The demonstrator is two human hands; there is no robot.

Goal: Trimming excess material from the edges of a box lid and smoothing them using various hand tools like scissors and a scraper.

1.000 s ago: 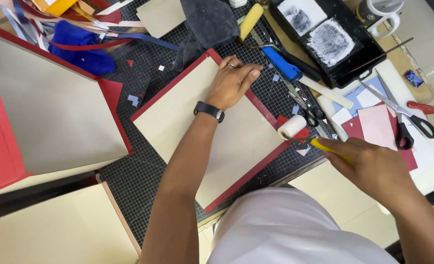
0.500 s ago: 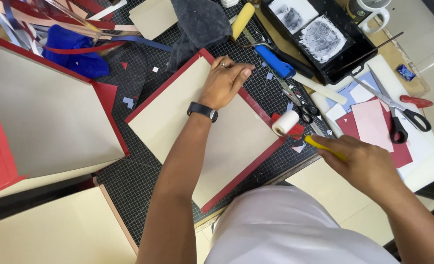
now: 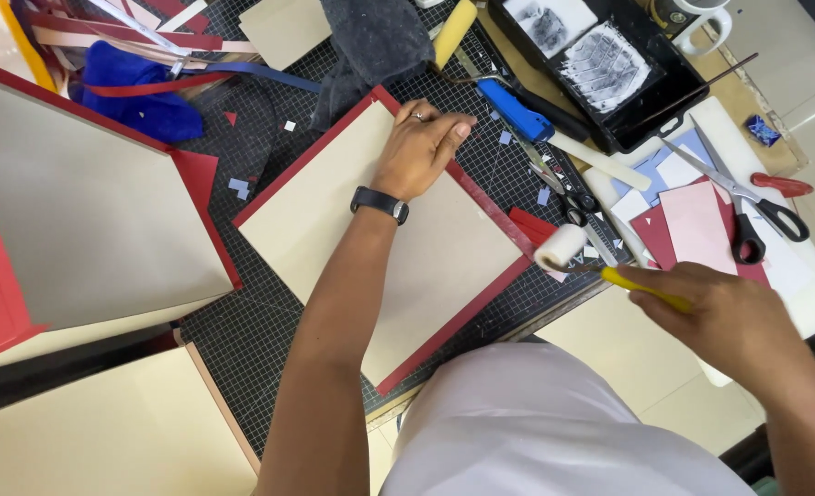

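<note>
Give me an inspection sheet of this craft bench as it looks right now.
Surface: black gridded cutting mat, strewn with paper scraps.
Job's things: beige board with red edging flat on the mat; small roller with yellow handle at its right edge.
Clutter: black glue tray, blue utility knife, red-handled scissors, blue cloth, pink and red paper pieces.
Hands: left hand presses the board's top edge; right hand grips the roller handle.
Cables: nothing seen.
Surroundings: more beige and red boards at left; white mug top right.
</note>
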